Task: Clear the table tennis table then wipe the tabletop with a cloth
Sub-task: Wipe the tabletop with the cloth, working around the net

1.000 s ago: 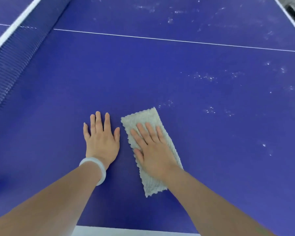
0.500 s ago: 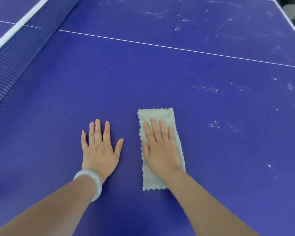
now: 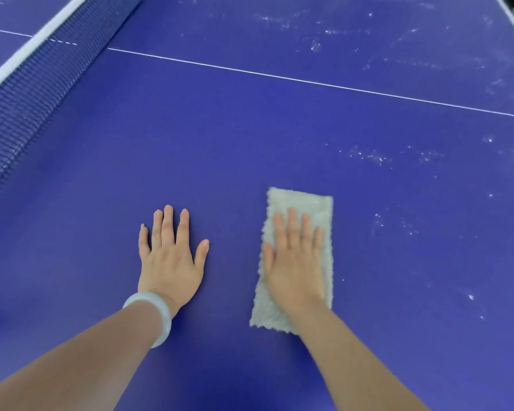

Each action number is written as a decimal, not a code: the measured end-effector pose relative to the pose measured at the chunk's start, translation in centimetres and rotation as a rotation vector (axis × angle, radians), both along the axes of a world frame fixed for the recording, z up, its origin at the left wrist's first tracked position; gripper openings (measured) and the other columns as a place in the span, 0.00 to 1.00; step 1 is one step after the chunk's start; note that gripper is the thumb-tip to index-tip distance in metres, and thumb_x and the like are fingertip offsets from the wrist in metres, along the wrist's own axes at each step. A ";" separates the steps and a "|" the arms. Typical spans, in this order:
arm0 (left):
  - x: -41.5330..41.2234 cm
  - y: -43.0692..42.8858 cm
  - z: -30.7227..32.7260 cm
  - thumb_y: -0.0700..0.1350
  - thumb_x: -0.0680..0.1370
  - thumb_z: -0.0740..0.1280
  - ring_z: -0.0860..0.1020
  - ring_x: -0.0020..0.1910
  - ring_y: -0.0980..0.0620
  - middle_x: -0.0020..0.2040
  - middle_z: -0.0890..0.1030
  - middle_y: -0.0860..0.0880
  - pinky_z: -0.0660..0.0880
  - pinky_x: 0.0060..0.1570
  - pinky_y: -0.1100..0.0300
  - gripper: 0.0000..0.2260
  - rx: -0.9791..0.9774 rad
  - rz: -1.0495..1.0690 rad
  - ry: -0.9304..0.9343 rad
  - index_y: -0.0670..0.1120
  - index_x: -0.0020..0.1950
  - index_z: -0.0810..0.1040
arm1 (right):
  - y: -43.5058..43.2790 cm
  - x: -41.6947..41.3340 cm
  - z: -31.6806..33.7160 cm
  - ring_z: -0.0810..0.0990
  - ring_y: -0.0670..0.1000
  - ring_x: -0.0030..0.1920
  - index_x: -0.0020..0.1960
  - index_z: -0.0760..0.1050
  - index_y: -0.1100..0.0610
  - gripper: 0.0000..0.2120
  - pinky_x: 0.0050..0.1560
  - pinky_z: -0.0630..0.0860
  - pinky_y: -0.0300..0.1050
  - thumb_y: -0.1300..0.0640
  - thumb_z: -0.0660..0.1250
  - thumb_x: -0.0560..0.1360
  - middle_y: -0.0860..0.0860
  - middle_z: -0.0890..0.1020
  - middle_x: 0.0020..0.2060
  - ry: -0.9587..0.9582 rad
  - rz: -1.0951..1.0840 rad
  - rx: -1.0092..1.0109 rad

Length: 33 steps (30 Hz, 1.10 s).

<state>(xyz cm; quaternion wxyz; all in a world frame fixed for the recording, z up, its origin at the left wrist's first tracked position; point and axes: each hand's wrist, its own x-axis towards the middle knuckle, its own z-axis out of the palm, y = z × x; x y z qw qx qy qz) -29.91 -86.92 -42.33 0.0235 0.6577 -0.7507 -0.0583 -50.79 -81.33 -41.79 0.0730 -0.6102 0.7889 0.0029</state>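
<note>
**Flat palm pins cloth to dusty table tennis tabletop**

A person's right hand [image 3: 294,262] lies flat on a pale, nubbly cloth [image 3: 300,200] spread on the blue tabletop [image 3: 250,137]. The grip is fully open, with the fingers straight and close together and the palm pressing down; nothing is pinched or curled around. The folded cloth runs lengthwise from near to far beneath the hand. Its far end shows beyond the fingertips, its near end comes out at the wrist, and a strip of it shows along either side of the hand.

The left hand [image 3: 171,256], with a white bangle [image 3: 158,310] on its wrist, rests palm-down on the bare surface just left of the cloth without touching it. Its grip is also open, the fingers slightly spread. White dust specks [image 3: 368,155] dot the surface to the right of the cloth and beyond it. A thin white line [image 3: 309,81] crosses the far side, and the dark net [image 3: 27,93] stands at far left.
</note>
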 end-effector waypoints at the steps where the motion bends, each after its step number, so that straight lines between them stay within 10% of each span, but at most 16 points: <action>1: 0.0 0.0 -0.1 0.63 0.80 0.42 0.47 0.80 0.44 0.80 0.52 0.42 0.44 0.77 0.43 0.33 -0.001 0.001 -0.001 0.45 0.80 0.54 | -0.8 1.3 0.0 0.38 0.58 0.80 0.82 0.39 0.53 0.30 0.78 0.38 0.61 0.44 0.37 0.82 0.54 0.41 0.81 -0.022 0.109 0.001; 5: -0.2 0.1 -0.1 0.62 0.80 0.42 0.46 0.80 0.45 0.80 0.51 0.43 0.43 0.77 0.43 0.33 -0.005 0.002 0.010 0.45 0.80 0.54 | -6.5 -0.6 0.3 0.36 0.53 0.80 0.82 0.39 0.49 0.28 0.78 0.36 0.57 0.45 0.41 0.84 0.48 0.40 0.81 -0.030 0.403 -0.003; 12: -0.3 0.4 0.9 0.60 0.81 0.39 0.46 0.79 0.42 0.80 0.51 0.41 0.42 0.77 0.43 0.32 0.066 -0.009 -0.039 0.44 0.80 0.51 | -6.7 -7.0 -0.5 0.37 0.53 0.80 0.81 0.38 0.49 0.30 0.78 0.35 0.57 0.43 0.35 0.80 0.49 0.40 0.81 -0.027 -0.095 -0.002; 17: -2.0 -3.0 2.1 0.56 0.80 0.49 0.66 0.71 0.34 0.70 0.70 0.35 0.60 0.71 0.35 0.30 -0.015 -0.121 0.093 0.36 0.69 0.72 | -6.7 -6.6 -0.5 0.35 0.54 0.80 0.81 0.37 0.49 0.31 0.78 0.33 0.56 0.43 0.35 0.80 0.49 0.39 0.81 -0.033 -0.098 0.000; 25: -10.8 -15.2 0.5 0.59 0.82 0.43 0.44 0.79 0.42 0.81 0.48 0.44 0.45 0.76 0.40 0.29 0.017 -0.219 -0.044 0.47 0.81 0.47 | -8.3 -7.9 -0.1 0.32 0.51 0.79 0.81 0.36 0.48 0.29 0.79 0.36 0.56 0.44 0.33 0.81 0.46 0.36 0.80 -0.001 0.115 -0.011; 33: -11.3 -15.6 -0.2 0.62 0.78 0.35 0.45 0.80 0.44 0.81 0.51 0.45 0.44 0.76 0.41 0.34 -0.014 -0.193 -0.022 0.49 0.81 0.50 | -18.5 -13.6 0.0 0.37 0.50 0.80 0.81 0.39 0.46 0.27 0.78 0.34 0.53 0.45 0.40 0.84 0.45 0.41 0.81 0.005 0.120 -0.004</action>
